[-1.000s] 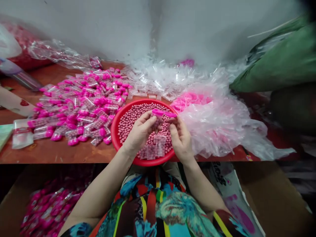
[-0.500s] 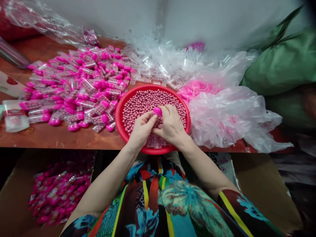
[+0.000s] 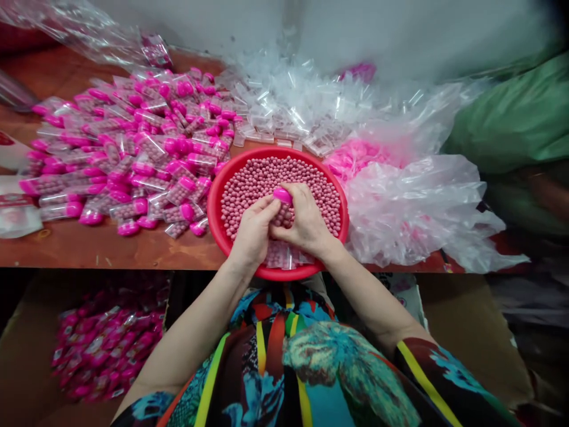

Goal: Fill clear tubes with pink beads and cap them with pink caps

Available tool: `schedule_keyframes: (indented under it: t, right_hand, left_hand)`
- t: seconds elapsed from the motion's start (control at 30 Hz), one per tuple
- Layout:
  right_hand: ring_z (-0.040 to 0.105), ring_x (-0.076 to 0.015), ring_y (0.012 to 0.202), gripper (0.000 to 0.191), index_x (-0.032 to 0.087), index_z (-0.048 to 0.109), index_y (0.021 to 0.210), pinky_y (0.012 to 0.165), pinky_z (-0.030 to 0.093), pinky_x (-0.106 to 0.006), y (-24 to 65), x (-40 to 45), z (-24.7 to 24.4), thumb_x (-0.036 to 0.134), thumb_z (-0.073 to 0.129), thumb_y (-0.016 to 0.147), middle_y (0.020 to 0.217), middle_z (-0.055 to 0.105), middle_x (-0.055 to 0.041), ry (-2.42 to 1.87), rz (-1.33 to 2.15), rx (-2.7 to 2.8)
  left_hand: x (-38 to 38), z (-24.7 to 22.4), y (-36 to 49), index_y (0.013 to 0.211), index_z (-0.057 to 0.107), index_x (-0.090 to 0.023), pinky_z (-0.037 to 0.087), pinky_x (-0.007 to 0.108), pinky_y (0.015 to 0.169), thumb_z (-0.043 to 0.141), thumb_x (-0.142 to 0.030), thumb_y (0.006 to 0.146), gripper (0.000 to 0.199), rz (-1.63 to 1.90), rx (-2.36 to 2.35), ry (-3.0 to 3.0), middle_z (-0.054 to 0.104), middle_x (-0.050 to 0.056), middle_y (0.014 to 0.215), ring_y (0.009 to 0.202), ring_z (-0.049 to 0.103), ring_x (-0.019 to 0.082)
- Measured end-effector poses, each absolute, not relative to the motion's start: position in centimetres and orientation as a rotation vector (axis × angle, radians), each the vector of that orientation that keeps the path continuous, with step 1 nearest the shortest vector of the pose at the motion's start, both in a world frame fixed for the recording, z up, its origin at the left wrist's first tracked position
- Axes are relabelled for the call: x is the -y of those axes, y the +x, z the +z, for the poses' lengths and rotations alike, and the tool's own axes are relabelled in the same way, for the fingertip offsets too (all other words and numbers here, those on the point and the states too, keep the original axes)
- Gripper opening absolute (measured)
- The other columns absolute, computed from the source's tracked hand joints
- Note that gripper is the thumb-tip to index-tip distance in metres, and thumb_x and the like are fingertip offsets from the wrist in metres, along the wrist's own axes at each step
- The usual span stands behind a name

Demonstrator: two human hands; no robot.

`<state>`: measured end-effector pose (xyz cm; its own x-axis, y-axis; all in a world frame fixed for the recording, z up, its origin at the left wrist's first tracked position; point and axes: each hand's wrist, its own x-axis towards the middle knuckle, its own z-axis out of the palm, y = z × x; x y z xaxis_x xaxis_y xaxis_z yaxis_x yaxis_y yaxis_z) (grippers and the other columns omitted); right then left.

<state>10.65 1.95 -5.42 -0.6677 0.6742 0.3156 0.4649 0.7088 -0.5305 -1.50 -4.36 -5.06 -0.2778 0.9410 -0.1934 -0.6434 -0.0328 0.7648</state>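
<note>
Over a red basin (image 3: 213, 207) filled with small pink balls (image 3: 253, 178), my two hands meet. A bright pink cap (image 3: 283, 194) shows between the fingertips, apparently on a small clear tube that the fingers mostly hide. My left hand (image 3: 251, 234) is closed, thumb and forefinger pressed at the near side of the cap. Closed around it from the right, my right hand (image 3: 309, 222) has its fingers over the cap and its thumb lower down. Several clear tubes with pink balls inside (image 3: 287, 256) lie at the basin's near edge, below my hands.
Left of the basin spreads a heap of filled pink-capped tubes (image 3: 146, 148). Behind it lie empty clear tubes (image 3: 288, 110). Pink caps (image 3: 355, 157) and a crumpled plastic bag (image 3: 413, 207) are on the right. A box below (image 3: 31, 350) contains pink packages (image 3: 111, 344).
The camera view has shifted slightly. Both hands stay together over the basin, and the pink cap between them has tilted a little.
</note>
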Motion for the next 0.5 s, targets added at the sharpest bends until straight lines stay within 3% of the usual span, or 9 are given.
schedule_keyframes:
  t: [0.1,0.17,0.33,0.4,0.5]
  right_hand:
    - [0.044,-0.0313,0.148,0.074,0.015,0.04,0.151,0.129,0.037,-0.049,11.0,-2.0,-5.3,0.039,0.071,0.089,0.153,0.05,-0.0183,-0.772,0.594,2.362]
    - [0.047,-0.0302,0.147,0.075,0.014,0.039,0.152,0.129,0.038,-0.047,11.1,-2.0,-5.4,0.037,0.071,0.089,0.153,0.052,-0.0182,-0.757,0.605,2.347]
    - [0.047,-0.0331,0.148,0.078,0.023,0.037,0.158,0.126,0.037,-0.053,11.6,-2.3,-5.5,0.034,0.07,0.088,0.155,0.052,-0.0136,-0.923,0.524,2.428]
    - [0.045,-0.0333,0.148,0.084,0.026,0.034,0.161,0.126,0.037,-0.053,11.8,-2.3,-5.4,0.035,0.071,0.087,0.157,0.05,-0.0123,-0.925,0.518,2.474]
    - [0.045,-0.034,0.147,0.088,0.023,0.032,0.163,0.126,0.037,-0.052,12.0,-2.1,-5.5,0.038,0.074,0.086,0.157,0.049,-0.0144,-0.885,0.501,2.489]
  left_hand:
    - [4.1,-5.0,-2.0,0.076,0.068,-0.015,0.051,0.027,0.063,0.075,-0.029,0.085,0.018,1.498,-0.87,0.404,0.063,0.005,0.07,0.066,0.06,0.015]
    - [4.2,-5.0,-2.0,0.083,0.07,-0.015,0.053,0.028,0.068,0.075,-0.034,0.087,0.019,1.479,-0.877,0.423,0.066,0.006,0.077,0.075,0.064,0.018]
    - [4.4,-5.2,-1.0,0.1,0.07,-0.02,0.052,0.027,0.094,0.092,-0.022,0.068,0.039,1.709,-1.19,0.677,0.07,0.004,0.105,0.103,0.066,0.019]
    - [4.6,-5.2,-0.8,0.103,0.07,-0.019,0.053,0.028,0.092,0.089,-0.026,0.075,0.034,1.702,-1.209,0.692,0.071,0.005,0.106,0.1,0.067,0.018]
    - [4.8,-5.1,-0.8,0.107,0.07,-0.018,0.055,0.028,0.076,0.08,-0.035,0.087,0.028,1.647,-1.149,0.64,0.073,0.007,0.102,0.082,0.067,0.016]
